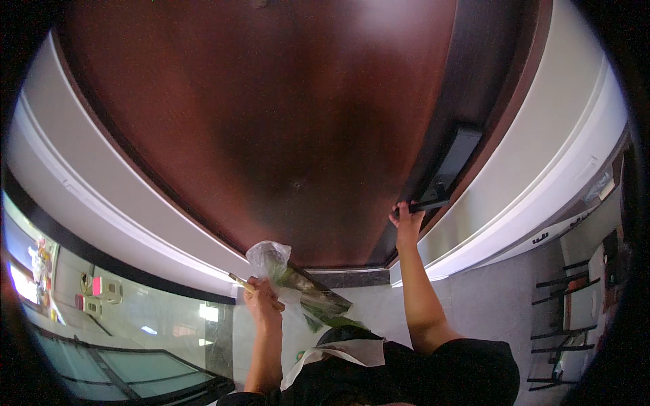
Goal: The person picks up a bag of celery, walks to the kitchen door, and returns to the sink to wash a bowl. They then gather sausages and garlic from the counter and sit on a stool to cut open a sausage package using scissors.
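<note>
Before me stands a dark reddish-brown door (pixel 304 127), shut in its frame. My right hand (pixel 407 223) has its fingers around the black lever handle (pixel 432 204) at the door's right side. That lever juts from a long black lock plate (pixel 457 157). Lower left, my left hand (pixel 265 299) grips a clear plastic bag (pixel 270 256), with long green leafy vegetables (pixel 317 302) hanging in it toward my body. A narrow tan object (pixel 241 282) sticks out of the same hand; its other end is hidden by my fingers.
Pale walls (pixel 167 223) flank the doorway, above a grey tiled floor (pixel 472 299). On the left, a glass-paned door panel (pixel 147 370) and plastic stools (pixel 106 289) are visible. Dark-legged furniture (pixel 563 335) stands at the far right.
</note>
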Tool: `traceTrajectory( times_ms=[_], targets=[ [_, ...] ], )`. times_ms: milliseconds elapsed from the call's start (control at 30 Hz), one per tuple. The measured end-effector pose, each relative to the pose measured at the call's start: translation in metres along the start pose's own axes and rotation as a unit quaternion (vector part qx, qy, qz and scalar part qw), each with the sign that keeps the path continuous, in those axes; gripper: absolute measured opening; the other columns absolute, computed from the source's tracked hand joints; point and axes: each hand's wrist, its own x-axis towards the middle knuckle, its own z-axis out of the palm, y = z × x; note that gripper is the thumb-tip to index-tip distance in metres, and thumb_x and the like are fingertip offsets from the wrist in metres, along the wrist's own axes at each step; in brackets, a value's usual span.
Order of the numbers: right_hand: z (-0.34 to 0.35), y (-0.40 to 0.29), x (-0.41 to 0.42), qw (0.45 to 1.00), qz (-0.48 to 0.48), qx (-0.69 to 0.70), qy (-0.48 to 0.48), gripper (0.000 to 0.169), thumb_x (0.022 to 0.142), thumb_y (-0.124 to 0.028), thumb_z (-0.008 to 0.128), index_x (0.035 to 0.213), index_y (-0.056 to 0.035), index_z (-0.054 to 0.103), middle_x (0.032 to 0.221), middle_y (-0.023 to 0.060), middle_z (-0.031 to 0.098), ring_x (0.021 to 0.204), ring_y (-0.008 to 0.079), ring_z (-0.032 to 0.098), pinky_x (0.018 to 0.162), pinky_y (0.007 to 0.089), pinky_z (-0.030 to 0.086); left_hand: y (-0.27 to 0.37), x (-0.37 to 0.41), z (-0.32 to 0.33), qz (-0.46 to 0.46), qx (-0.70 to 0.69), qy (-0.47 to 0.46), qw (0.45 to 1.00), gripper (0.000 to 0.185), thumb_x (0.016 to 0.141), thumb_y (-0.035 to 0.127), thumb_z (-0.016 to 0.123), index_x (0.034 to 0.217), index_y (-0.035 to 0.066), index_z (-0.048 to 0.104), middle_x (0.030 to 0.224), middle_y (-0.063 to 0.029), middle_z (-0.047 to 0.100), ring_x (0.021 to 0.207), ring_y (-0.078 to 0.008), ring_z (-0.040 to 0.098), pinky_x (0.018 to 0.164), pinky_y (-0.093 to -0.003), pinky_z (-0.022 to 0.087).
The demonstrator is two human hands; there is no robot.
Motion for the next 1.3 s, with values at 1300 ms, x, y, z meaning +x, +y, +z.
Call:
traceTrajectory(
  times_ms=[1300],
  targets=[
    [0.199,0.077,0.413,0.883,0.231,-0.313,-0.261,0.031,0.081,-0.034,0.056,0.099,-0.0089,0.049,0.087,0.0029,0.061,0.078,0.0124,0.059,0.07,0.0259,0.042,-0.155,0.27,0.325,-0.074,0.05,-0.05,0.995,0.018,0.071,0.003,0.053,0.067,0.012,0.038,0.056,0.0019,0.037,0.045,-0.0084,0.036,0.041,-0.0224,0.029]
  ],
)
